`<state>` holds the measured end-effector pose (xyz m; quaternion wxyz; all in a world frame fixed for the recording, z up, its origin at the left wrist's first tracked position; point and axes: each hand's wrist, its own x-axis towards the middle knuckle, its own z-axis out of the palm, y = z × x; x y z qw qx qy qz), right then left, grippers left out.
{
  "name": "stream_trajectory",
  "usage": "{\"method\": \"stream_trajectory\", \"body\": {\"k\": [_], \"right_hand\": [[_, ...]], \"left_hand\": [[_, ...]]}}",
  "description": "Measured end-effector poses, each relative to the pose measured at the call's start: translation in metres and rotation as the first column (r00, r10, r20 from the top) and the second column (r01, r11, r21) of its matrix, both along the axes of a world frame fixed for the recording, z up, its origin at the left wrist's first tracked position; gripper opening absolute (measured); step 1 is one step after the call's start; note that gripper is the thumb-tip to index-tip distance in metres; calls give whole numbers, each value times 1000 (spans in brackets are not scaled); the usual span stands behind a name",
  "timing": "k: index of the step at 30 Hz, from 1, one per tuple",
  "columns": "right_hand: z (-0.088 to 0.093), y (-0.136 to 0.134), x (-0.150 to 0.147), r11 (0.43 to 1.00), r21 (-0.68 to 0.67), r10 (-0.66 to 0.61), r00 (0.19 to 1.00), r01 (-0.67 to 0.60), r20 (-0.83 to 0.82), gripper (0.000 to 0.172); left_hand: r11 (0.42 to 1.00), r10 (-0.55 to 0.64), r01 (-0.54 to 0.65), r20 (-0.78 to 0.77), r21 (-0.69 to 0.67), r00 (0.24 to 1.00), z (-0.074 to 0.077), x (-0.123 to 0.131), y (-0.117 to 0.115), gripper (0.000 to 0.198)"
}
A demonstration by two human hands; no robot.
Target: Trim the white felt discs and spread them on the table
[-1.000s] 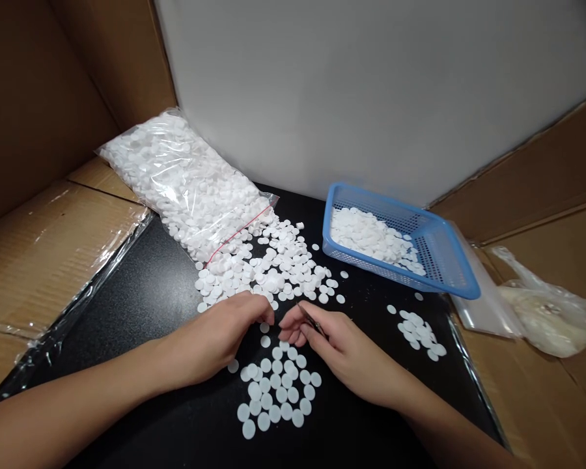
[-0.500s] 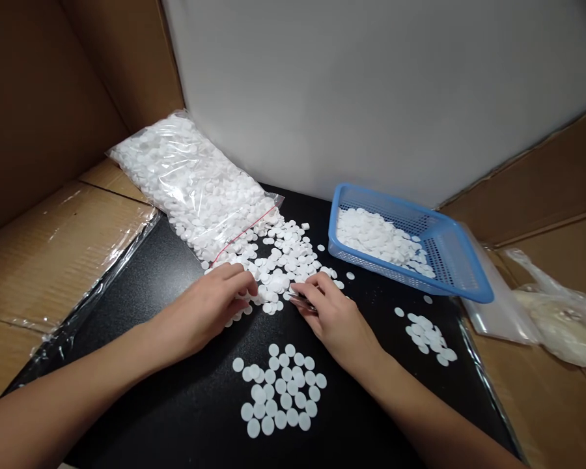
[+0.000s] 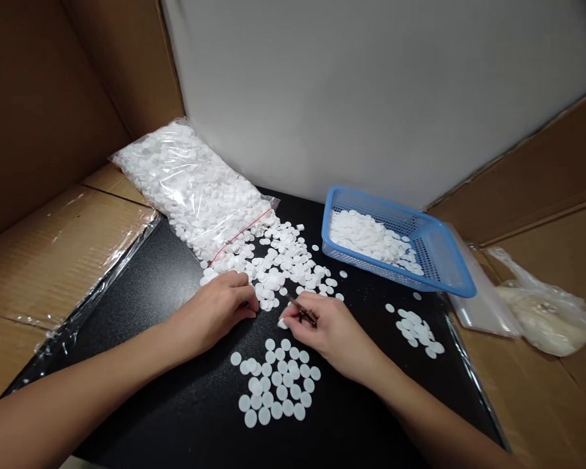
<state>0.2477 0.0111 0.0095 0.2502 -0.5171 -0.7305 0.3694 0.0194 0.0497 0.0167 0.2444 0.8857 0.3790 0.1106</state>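
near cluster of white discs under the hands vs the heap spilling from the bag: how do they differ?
The flat cluster of white round discs nearest the person lies in one layer, discs side by side; the loose heap of white round discs at the clear plastic bag's mouth is piled and overlapping. The cluster is small and compact; the heap is larger and scattered. The right hand rests at the cluster's top edge, the left hand at the heap's near edge. Both sit on the black tabletop.
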Motion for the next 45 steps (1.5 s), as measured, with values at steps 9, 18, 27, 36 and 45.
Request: {"method": "stream_trajectory", "body": {"k": [9,18,27,36,45], "right_hand": [[-6,-1,0,999,-43,0,1000,1,29,10],[2,-3,2,995,-99,3,998,2,60,16],[5,2,12,1000,-20,14,985,-10,172,16],[-5,-5,0,996,60,56,997,-60,62,20],[-2,-2,0,998,58,-14,999,12,30,15]], "left_hand": [[998,-11,10,22,56,1000,-2,12,-15,15],[999,-22,24,-34,46,999,-5,25,-17,7],[999,-4,7,89,-34,996,-8,32,-16,12],[980,82,-64,85,-189,993,7,15,-14,12],[933,-272,259,17,249,962,-6,12,-13,15]]}}
